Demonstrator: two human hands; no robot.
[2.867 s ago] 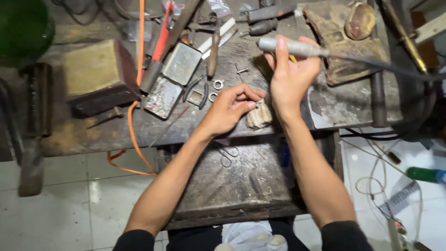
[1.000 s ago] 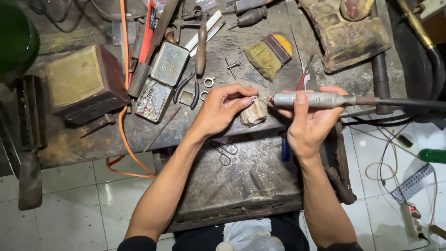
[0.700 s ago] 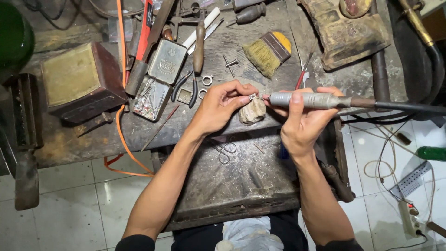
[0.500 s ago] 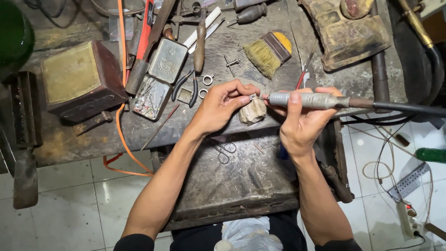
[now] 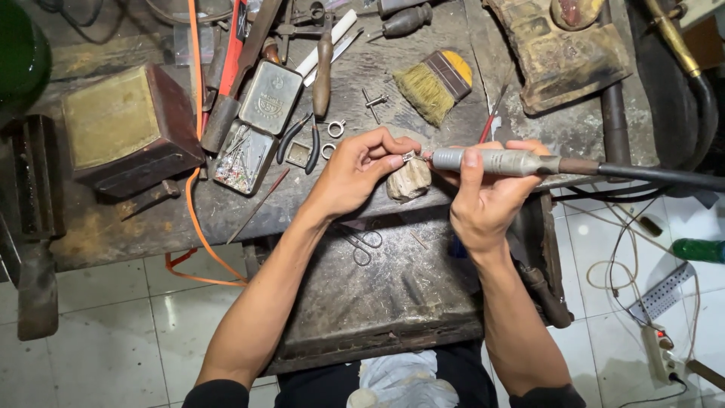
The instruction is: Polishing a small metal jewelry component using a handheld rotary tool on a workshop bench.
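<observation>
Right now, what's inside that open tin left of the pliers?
The open tin holds a jumble of thin metal bits, perhaps burrs or pins; too small to tell apart. Its hinged lid stands open behind it. Whatever lies under the top layer is covered.

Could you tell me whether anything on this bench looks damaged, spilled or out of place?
Nothing looks spilled or broken. The bench is worn and cluttered, with an open tin of small bits beside pliers. The left hand pinches a small metal piece against the wooden peg; the right hand holds the rotary handpiece.
</observation>
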